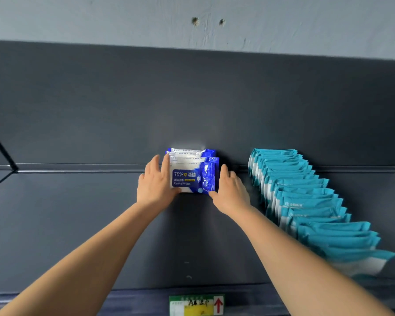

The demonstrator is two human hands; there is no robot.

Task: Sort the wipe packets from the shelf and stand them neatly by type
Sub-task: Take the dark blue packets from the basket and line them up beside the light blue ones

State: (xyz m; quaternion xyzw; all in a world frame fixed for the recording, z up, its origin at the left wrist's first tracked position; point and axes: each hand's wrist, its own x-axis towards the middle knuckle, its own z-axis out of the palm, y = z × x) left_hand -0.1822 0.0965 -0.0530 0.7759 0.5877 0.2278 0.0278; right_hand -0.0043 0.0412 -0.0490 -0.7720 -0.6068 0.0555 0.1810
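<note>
A short row of blue-and-white alcohol wipe packets stands upright at the back of the dark shelf, against the rear panel. My left hand presses flat against the row's left side, thumb at the front packet's lower corner. My right hand presses against the right side, thumb at the lower right corner. Both hands have straight fingers squeezing the stack between them. To the right, a long row of teal-and-white wipe packets stands in a line running from the back toward the front edge.
The dark rear panel rises behind the packets, with a grey wall above. A green, yellow and red label is fixed to the shelf's front edge. A black frame bar crosses at far left.
</note>
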